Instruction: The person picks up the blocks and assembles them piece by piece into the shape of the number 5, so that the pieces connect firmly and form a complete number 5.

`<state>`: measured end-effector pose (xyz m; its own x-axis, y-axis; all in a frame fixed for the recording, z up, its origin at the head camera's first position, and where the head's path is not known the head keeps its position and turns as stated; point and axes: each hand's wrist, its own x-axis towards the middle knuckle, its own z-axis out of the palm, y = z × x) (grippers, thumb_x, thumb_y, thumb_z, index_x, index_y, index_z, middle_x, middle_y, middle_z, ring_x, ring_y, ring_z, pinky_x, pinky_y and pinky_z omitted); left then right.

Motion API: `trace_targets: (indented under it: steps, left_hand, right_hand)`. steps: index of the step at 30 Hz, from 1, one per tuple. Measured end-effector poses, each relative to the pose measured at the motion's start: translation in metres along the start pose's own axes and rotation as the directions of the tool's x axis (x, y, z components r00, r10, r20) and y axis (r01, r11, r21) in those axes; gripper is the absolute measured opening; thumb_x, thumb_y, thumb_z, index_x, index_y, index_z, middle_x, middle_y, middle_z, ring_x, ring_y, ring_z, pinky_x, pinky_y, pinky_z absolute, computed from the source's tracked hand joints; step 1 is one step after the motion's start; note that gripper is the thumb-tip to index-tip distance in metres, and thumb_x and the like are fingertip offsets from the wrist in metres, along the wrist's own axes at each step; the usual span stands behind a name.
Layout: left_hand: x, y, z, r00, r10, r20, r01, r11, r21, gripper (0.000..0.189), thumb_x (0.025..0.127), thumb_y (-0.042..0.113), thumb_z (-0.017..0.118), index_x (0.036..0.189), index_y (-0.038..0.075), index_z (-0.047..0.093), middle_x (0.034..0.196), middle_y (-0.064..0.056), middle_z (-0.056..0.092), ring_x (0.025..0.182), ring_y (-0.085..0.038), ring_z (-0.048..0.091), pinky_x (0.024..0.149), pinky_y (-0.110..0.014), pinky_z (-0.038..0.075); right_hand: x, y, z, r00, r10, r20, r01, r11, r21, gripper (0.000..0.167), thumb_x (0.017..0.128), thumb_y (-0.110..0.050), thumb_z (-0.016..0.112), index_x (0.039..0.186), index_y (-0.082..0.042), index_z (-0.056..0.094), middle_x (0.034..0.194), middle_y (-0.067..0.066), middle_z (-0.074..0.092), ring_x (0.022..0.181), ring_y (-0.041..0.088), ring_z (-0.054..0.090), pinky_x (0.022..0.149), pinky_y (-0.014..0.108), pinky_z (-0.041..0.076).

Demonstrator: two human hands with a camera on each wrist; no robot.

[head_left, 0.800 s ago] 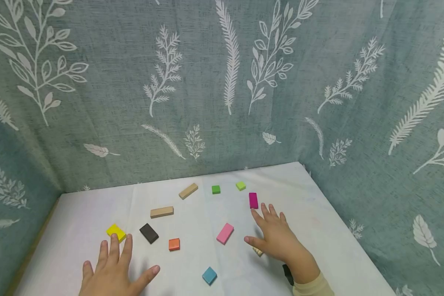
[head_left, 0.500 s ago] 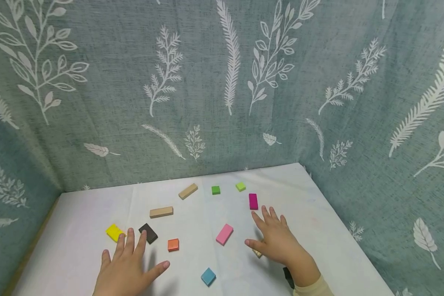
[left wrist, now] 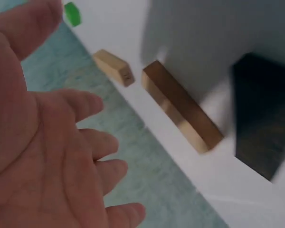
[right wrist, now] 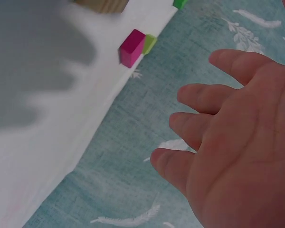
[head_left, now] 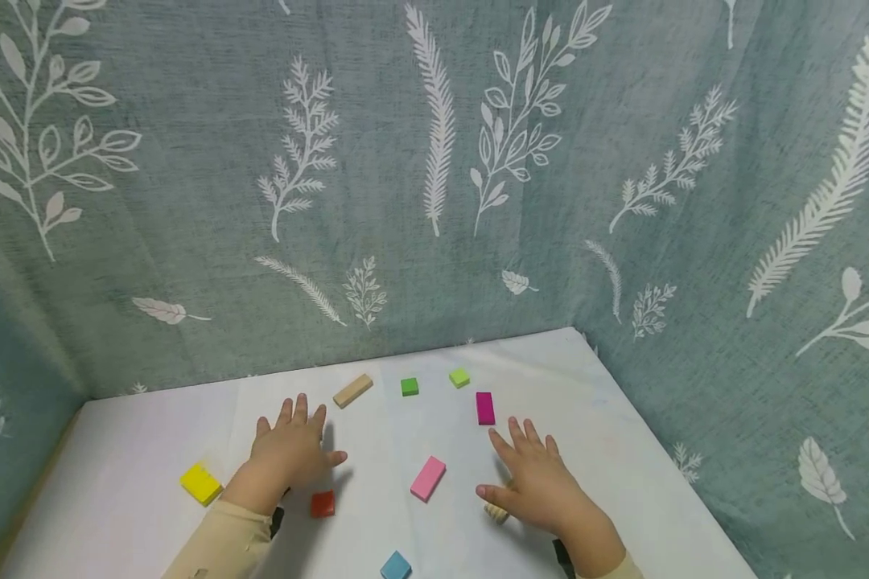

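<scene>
My left hand (head_left: 293, 454) is held over the table with fingers spread and nothing in its grasp. Under it in the head view, a wooden block and a black block are mostly hidden. The left wrist view shows that wooden block (left wrist: 180, 109) and the black block (left wrist: 263, 114) beyond the fingers. Also spread and holding nothing, my right hand (head_left: 539, 486) hovers above a ribbed wooden piece (head_left: 496, 513), which it partly covers. A magenta block (head_left: 485, 408) lies just past the right fingertips, and a pink block (head_left: 428, 479) lies left of the thumb.
Around the hands on the white table (head_left: 623, 458) lie a yellow block (head_left: 201, 484), a red block (head_left: 323, 504) and a blue block (head_left: 396, 565). Farther back are a wooden block (head_left: 352, 391), a green block (head_left: 409, 387) and a lime block (head_left: 459, 378). Patterned curtains (head_left: 376, 201) enclose the table.
My left hand has moved forward and to the right, from near the yellow block to over the black and wooden blocks. The right hand stays almost in place. The head view has shifted slightly.
</scene>
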<state>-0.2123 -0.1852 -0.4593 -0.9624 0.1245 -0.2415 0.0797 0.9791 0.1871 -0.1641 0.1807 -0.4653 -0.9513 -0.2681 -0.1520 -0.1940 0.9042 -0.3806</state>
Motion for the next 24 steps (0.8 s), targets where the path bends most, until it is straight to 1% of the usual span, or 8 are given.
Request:
trace_targets:
  steps: [5, 7, 9, 12, 15, 18, 21, 24]
  left_hand:
    - [0.047, 0.000, -0.003, 1.000, -0.009, 0.000, 0.009, 1.000, 0.028, 0.087, 0.090, 0.051, 0.069, 0.152, -0.003, 0.039, 0.159, -0.038, 0.020, 0.147, -0.057, 0.021, 0.110, -0.078, 0.025]
    - [0.065, 0.000, -0.003, 1.000, -0.016, -0.009, 0.016, 0.999, 0.043, 0.077, 0.090, 0.051, 0.069, 0.143, -0.003, 0.052, 0.155, -0.037, 0.032, 0.143, -0.055, 0.032, 0.105, -0.074, 0.035]
    - [0.079, 0.001, -0.003, 0.999, -0.026, -0.032, 0.028, 0.997, 0.072, 0.066, 0.089, 0.050, 0.071, 0.128, -0.003, 0.064, 0.143, -0.034, 0.048, 0.135, -0.052, 0.043, 0.098, -0.069, 0.044]
    - [0.084, 0.005, 0.000, 0.995, -0.038, -0.095, 0.050, 0.991, 0.123, 0.047, 0.087, 0.041, 0.074, 0.105, -0.002, 0.072, 0.119, -0.025, 0.063, 0.123, -0.046, 0.055, 0.089, -0.062, 0.052]
    - [0.085, 0.011, -0.001, 0.988, -0.044, -0.150, 0.065, 0.988, 0.139, 0.040, 0.085, 0.035, 0.076, 0.099, -0.002, 0.072, 0.103, -0.018, 0.066, 0.108, -0.039, 0.061, 0.086, -0.057, 0.054]
    - [0.087, 0.016, -0.003, 0.989, -0.057, -0.136, 0.073, 0.990, 0.118, 0.046, 0.082, 0.042, 0.078, 0.096, -0.001, 0.073, 0.091, -0.013, 0.063, 0.088, -0.029, 0.060, 0.075, -0.051, 0.056]
    - [0.088, 0.018, -0.006, 0.992, -0.063, -0.107, 0.072, 0.994, 0.082, 0.054, 0.076, 0.050, 0.083, 0.096, 0.001, 0.073, 0.094, -0.013, 0.064, 0.083, -0.027, 0.059, 0.069, -0.049, 0.056]
    - [0.091, 0.015, -0.008, 0.992, -0.018, -0.129, 0.024, 0.999, 0.043, 0.059, 0.072, 0.042, 0.089, 0.110, 0.000, 0.072, 0.113, -0.021, 0.066, 0.098, -0.036, 0.065, 0.076, -0.055, 0.057]
  right_hand:
    - [0.003, 0.006, 0.002, 1.000, 0.009, 0.003, -0.009, 1.000, -0.016, 0.087, 0.087, -0.061, 0.069, 0.155, -0.014, 0.042, 0.165, 0.022, 0.025, 0.155, 0.044, 0.016, 0.118, 0.073, 0.013]
    - [0.005, 0.008, 0.002, 1.000, 0.010, 0.005, -0.010, 1.000, -0.009, 0.087, 0.087, -0.061, 0.069, 0.155, -0.013, 0.042, 0.165, 0.022, 0.025, 0.155, 0.044, 0.016, 0.118, 0.073, 0.013]
    - [0.007, 0.009, 0.001, 1.000, 0.010, 0.006, -0.010, 1.000, 0.000, 0.087, 0.087, -0.061, 0.069, 0.155, -0.013, 0.042, 0.165, 0.022, 0.024, 0.155, 0.044, 0.016, 0.118, 0.073, 0.013]
    - [0.007, 0.009, 0.003, 1.000, -0.001, 0.011, 0.001, 1.000, 0.004, 0.086, 0.088, -0.061, 0.067, 0.155, -0.014, 0.041, 0.166, 0.022, 0.023, 0.155, 0.044, 0.014, 0.119, 0.072, 0.012]
    - [0.008, 0.010, 0.005, 1.000, -0.008, 0.004, 0.008, 1.000, -0.010, 0.085, 0.089, -0.061, 0.067, 0.155, -0.013, 0.041, 0.166, 0.021, 0.024, 0.155, 0.043, 0.015, 0.119, 0.072, 0.013]
    - [0.011, 0.010, 0.007, 1.000, -0.009, 0.004, 0.009, 1.000, -0.008, 0.085, 0.089, -0.061, 0.067, 0.154, -0.013, 0.042, 0.166, 0.021, 0.024, 0.155, 0.043, 0.016, 0.119, 0.071, 0.013]
    - [0.012, 0.011, 0.009, 1.000, -0.008, 0.017, 0.008, 1.000, -0.001, 0.086, 0.088, -0.062, 0.067, 0.155, -0.014, 0.042, 0.166, 0.019, 0.024, 0.155, 0.043, 0.015, 0.119, 0.071, 0.013]
    - [0.014, 0.013, 0.012, 1.000, -0.004, 0.027, 0.004, 1.000, -0.009, 0.086, 0.088, -0.062, 0.067, 0.155, -0.014, 0.042, 0.166, 0.019, 0.024, 0.155, 0.042, 0.016, 0.120, 0.071, 0.014]
